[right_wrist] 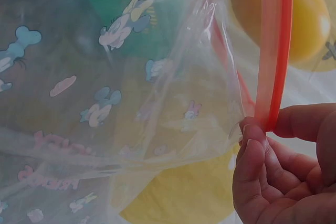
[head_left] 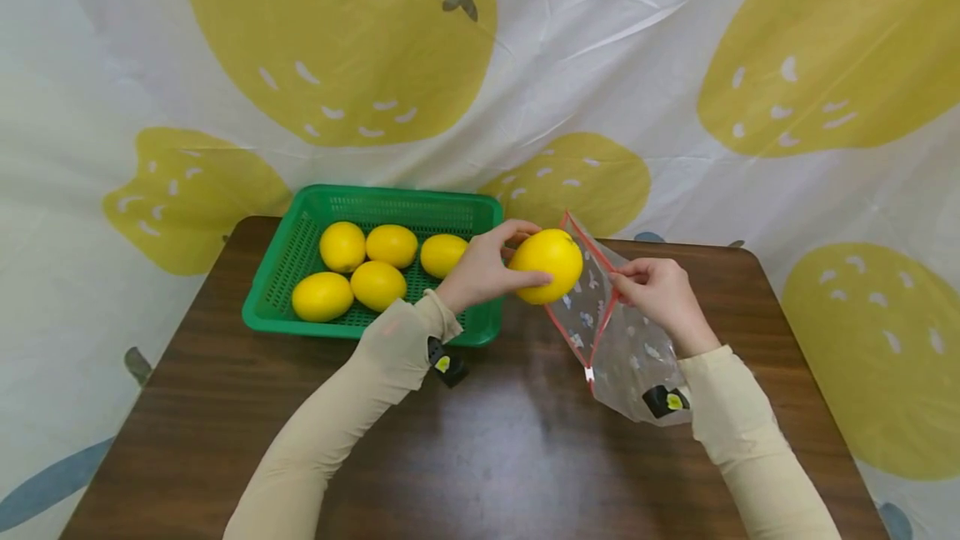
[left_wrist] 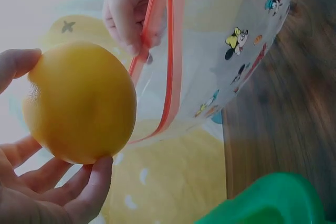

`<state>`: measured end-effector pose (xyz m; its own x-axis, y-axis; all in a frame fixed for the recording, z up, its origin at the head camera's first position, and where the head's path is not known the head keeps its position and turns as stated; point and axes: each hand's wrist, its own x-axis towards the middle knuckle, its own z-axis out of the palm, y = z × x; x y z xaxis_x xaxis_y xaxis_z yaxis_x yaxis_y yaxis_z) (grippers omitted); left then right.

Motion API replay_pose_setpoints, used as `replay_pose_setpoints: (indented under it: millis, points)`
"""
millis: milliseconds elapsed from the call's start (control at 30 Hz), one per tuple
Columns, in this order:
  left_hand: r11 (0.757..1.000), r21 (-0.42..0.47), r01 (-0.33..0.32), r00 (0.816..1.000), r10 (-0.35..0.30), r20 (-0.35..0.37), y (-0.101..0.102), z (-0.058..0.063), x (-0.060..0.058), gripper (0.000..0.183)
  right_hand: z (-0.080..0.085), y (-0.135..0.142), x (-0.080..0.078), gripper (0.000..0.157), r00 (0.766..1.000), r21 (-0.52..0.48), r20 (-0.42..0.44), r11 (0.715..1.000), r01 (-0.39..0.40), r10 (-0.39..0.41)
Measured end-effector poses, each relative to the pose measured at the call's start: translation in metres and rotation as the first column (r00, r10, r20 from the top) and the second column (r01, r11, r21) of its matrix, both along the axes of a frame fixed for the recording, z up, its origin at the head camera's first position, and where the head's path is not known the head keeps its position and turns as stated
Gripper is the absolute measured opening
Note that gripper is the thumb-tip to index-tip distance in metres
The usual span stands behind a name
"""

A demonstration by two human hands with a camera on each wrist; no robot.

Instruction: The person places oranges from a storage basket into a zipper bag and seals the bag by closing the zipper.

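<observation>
My left hand [head_left: 491, 265] holds a yellow lemon [head_left: 549, 267] between thumb and fingers, at the open mouth of a clear zip bag [head_left: 637, 357]. In the left wrist view the lemon [left_wrist: 81, 103] appears large, with the fingertips round its side and underside. The bag has a red zip edge [right_wrist: 275, 51], a white slider [head_left: 589, 374] and printed cartoon figures. My right hand [head_left: 660, 294] pinches that red edge, and the mouth gapes toward the lemon. Seen from the right wrist, thumb and fingers [right_wrist: 254, 153] meet at the zip strip.
A green plastic basket [head_left: 258, 311] stands at the back left of the brown wooden table [head_left: 480, 457], with several lemons [head_left: 322, 297] inside. My left forearm reaches across its front right corner. Behind the table hangs a white cloth [head_left: 600, 40] printed with large yellow fruit.
</observation>
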<state>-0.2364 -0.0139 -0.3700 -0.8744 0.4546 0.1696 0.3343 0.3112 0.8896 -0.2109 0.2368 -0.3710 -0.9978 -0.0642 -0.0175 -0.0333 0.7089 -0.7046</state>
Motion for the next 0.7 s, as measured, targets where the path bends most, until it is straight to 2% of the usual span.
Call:
replay_pose_setpoints:
  millis: [133, 300, 700]
  points:
    - [1.000, 0.022, 0.011, 1.000, -0.012, 0.029, 0.008, -0.001, -0.001, 0.058, 0.000, 0.000, -0.001, 0.025, 1.000, 0.002, 0.007, 1.000, 0.003, -0.003]
    - [1.000, 0.002, 0.013, 1.000, -0.013, 0.028, 0.016, -0.004, -0.003, 0.058, 0.000, -0.001, 0.000, 0.026, 0.999, -0.008, 0.030, 1.000, 0.013, -0.013]
    - [0.987, -0.162, -0.012, 0.996, -0.002, -0.084, 0.024, -0.010, -0.004, 0.062, 0.004, -0.003, 0.001, 0.021, 0.998, 0.025, -0.066, 0.999, -0.024, 0.025]
